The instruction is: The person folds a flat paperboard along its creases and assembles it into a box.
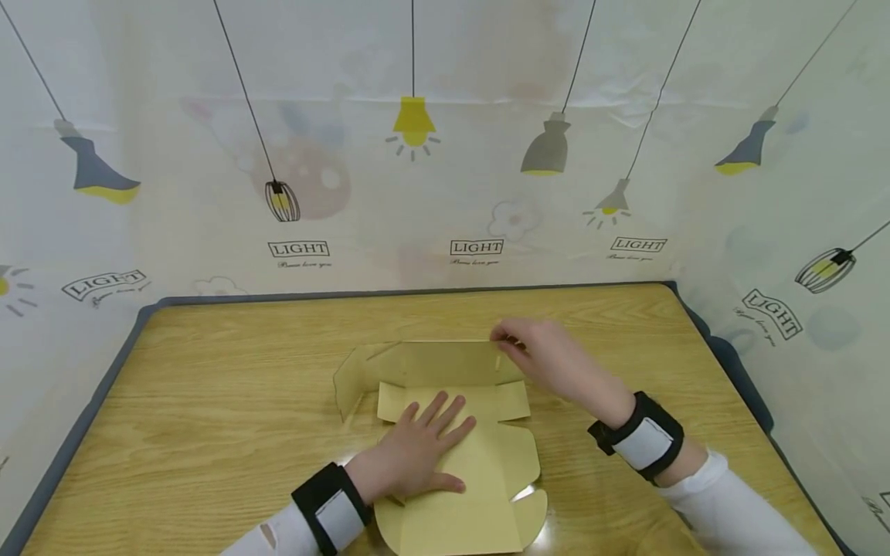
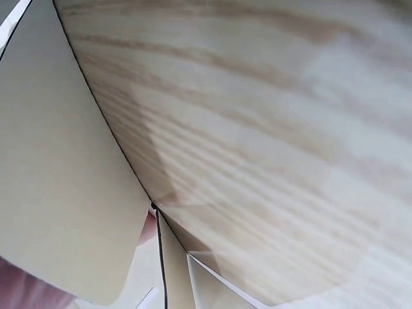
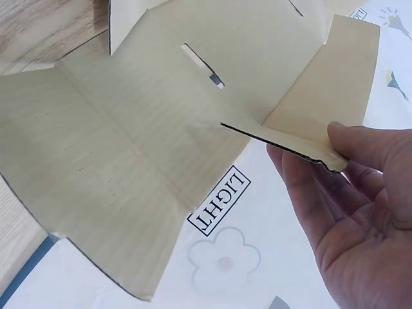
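Running lengthwise near to far on the worktop [image 1: 208, 401], the cardboard blank [image 1: 490, 459] was pressed by the flat, splayed left hand [image 1: 422, 457]; its raised far panel [image 1: 445, 364] was pinched at the right end by the nearer right hand [image 1: 541, 354].

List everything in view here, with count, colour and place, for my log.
Cardboard sheet: one, tan, cut and creased, on the table, its far part raised
Table: one, yellow-brown wood grain, under the cardboard
Edging: one, dark blue-grey, round the table's far and side edges
Backdrop: white, behind and beside the table
Printed lamps: at least eight, yellow, grey, blue-grey or black, on the backdrop
Wristbands: two, black with pale patches, one per wrist
Sleeves: two, white, on the forearms
Left hand: one, bare, spread on the cardboard
Right hand: one, bare, pinching the raised part
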### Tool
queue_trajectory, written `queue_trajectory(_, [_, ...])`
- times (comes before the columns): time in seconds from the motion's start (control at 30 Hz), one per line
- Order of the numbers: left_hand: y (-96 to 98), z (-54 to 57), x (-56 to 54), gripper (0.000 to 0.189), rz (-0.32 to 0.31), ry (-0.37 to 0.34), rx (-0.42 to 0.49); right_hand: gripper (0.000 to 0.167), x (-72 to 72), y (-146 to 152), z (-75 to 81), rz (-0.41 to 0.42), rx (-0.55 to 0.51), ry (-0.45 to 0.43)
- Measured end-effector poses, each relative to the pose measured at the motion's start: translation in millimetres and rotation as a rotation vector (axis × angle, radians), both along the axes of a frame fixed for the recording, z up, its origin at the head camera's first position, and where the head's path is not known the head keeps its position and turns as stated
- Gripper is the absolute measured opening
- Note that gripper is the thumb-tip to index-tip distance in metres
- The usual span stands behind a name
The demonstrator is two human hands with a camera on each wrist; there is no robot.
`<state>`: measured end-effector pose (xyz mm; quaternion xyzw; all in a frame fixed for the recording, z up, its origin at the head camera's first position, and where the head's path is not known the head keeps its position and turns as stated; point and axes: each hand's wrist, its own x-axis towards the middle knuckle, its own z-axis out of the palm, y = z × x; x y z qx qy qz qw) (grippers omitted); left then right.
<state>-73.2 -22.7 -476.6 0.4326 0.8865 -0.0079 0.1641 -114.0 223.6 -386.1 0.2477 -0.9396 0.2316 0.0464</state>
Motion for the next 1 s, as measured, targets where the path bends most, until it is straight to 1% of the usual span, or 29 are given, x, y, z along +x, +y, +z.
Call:
queue_trajectory(0.07, [-0.3,0.4,-1.4,0.089,-0.001,-0.019,0.01,0.013,2.8,0,-0.7,0.006,-0.007,0.004])
queue_trajectory(0.2, [-0.7,0.5,-3.6,0.089,0.007,-0.043,0.02,0.015,10.2,0,-3.2,0.01,0.02,0.036])
queue_trajectory(0.37, [-0.5,-0.3,-5.1,0.089,0.018,-0.044,0.007,0.02,20.7,-1,-7.6,0.011,0.065,0.101])
queue_trajectory(0.47, [-0.5,-0.7,-5.2,0.09,0.021,-0.046,0.007,0.022,25.0,-2,-11.8,0.001,0.071,0.119])
queue_trajectory(0.73, [-0.1,0.2,-4.9,0.09,0.02,-0.052,0.024,0.028,32.7,-1,-22.3,-0.036,0.058,0.106])
queue_trajectory(0.9, [-0.3,-0.4,-5.3,0.089,0.022,-0.051,0.027,0.028,34.9,-1,-25.5,-0.055,0.035,0.051])
queue_trajectory(1.0, [-0.4,0.7,-5.2,0.089,0.024,-0.049,0.027,0.03,35.0,-1,-27.6,-0.072,0.036,0.033])
